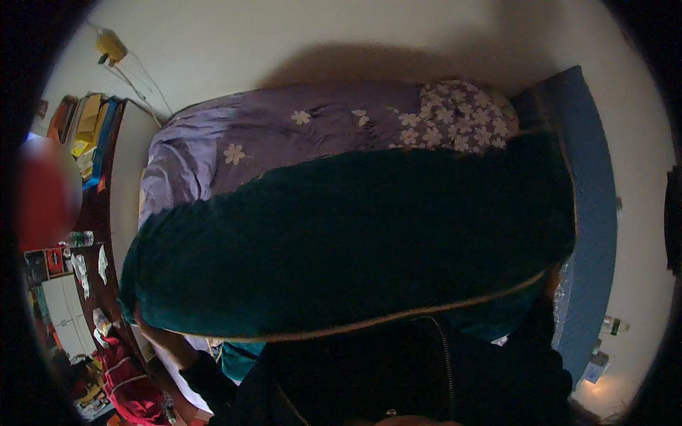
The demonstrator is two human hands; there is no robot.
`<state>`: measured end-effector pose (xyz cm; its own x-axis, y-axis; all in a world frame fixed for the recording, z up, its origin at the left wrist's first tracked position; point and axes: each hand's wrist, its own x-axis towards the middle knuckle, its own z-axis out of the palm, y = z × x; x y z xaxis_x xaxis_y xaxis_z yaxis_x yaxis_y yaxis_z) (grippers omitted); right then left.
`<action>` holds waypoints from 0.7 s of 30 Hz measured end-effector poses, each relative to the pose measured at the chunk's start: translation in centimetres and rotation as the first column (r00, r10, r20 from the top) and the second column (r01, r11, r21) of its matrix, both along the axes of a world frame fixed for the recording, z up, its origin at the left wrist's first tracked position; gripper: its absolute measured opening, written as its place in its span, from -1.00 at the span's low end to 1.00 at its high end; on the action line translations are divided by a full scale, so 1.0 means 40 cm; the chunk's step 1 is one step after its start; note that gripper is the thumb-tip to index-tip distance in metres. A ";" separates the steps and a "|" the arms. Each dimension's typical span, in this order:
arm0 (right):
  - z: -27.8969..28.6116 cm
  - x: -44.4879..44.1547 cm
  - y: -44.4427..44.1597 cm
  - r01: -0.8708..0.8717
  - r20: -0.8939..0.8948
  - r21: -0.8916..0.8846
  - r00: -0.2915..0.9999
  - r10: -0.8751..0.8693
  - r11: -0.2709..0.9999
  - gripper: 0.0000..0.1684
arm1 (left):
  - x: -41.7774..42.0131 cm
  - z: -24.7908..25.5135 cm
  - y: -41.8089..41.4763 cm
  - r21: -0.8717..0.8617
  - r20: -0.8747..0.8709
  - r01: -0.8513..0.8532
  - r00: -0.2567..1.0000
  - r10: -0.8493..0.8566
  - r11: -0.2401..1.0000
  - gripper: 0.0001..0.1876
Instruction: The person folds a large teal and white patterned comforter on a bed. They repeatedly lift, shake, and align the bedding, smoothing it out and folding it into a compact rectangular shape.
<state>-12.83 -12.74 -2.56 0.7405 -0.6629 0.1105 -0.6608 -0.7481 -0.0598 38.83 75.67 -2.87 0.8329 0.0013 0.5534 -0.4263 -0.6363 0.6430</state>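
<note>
A dark green plush blanket with a light piped edge stretches across the picture before my body. My left hand grips its near left corner, the fingers partly behind the cloth. At the near right corner my right hand is mostly hidden by the blanket and shadow, so its fingers cannot be made out. Beyond the blanket lies purple bedding with white flowers, and a densely flowered pillow rests at its far right end. More green fabric shows below the near edge, beside my left sleeve.
A blue-grey bed end panel rises on the right. Books and folders stand on the left, near a plastic bottle. Red cloth lies lower left. A yellow power adapter with cords hangs on the wall.
</note>
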 end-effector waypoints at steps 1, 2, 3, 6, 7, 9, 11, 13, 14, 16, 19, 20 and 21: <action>-0.070 -0.112 0.085 0.084 -0.100 0.088 0.992 -0.075 0.993 -0.65 | -0.049 -0.062 0.017 -0.036 -0.067 -0.018 0.998 0.016 0.999 -0.57; -0.136 -0.209 0.179 0.194 -0.214 0.187 0.965 -0.153 0.963 -0.67 | -0.103 -0.124 0.031 -0.082 -0.134 -0.070 0.989 0.058 0.994 -0.56; -0.221 -0.220 0.266 0.275 -0.343 0.293 0.924 -0.168 0.916 -0.69 | -0.192 -0.158 0.084 -0.101 -0.196 -0.164 0.970 0.142 0.981 -0.55; -0.357 -0.331 0.451 0.421 -0.557 0.434 0.820 -0.130 0.796 -0.74 | -0.282 -0.245 0.112 -0.148 -0.506 -0.359 0.828 0.241 0.922 -0.53; -0.402 -0.282 0.452 0.239 -0.553 0.502 0.828 0.096 0.831 -0.75 | -0.339 -0.212 0.138 0.104 -0.517 -0.354 0.779 0.355 0.929 -0.53; -0.379 -0.218 0.381 0.056 -0.412 0.362 0.905 0.105 0.931 -0.75 | -0.227 -0.258 0.118 0.169 -0.621 -0.218 0.734 0.276 0.961 -0.51; -0.381 -0.021 0.229 -0.298 -0.123 0.012 0.947 0.297 0.954 -0.76 | -0.085 -0.279 0.134 0.252 -0.558 -0.177 0.776 0.293 0.951 -0.55; -0.314 0.162 0.095 -0.076 -0.042 0.281 0.995 0.091 0.957 -0.76 | 0.176 -0.228 0.065 0.234 -0.586 0.083 0.807 0.072 0.969 -0.64; -0.244 0.296 0.000 -0.043 0.010 0.239 0.999 0.041 0.970 -0.73 | 0.347 -0.184 -0.001 0.258 -0.486 0.087 0.873 0.051 0.962 -0.66; -0.055 0.563 -0.184 -0.174 0.209 -0.030 0.962 0.176 0.984 -0.67 | 0.676 -0.006 -0.170 0.342 -0.143 -0.017 0.987 0.070 0.940 -0.69; 0.232 0.855 -0.332 0.004 0.214 -0.268 0.975 0.056 0.963 -0.50 | 0.962 0.270 -0.432 0.076 0.056 0.109 0.992 -0.113 0.991 -0.70; 0.320 0.962 -0.364 0.082 0.205 -0.328 0.979 -0.014 0.941 -0.43 | 1.003 0.331 -0.493 -0.110 0.049 0.240 0.971 -0.236 0.965 -0.70; 0.288 1.043 -0.338 -0.026 0.224 -0.315 0.969 0.101 0.949 -0.45 | 1.024 0.379 -0.545 -0.223 0.055 0.348 0.937 -0.345 0.911 -0.68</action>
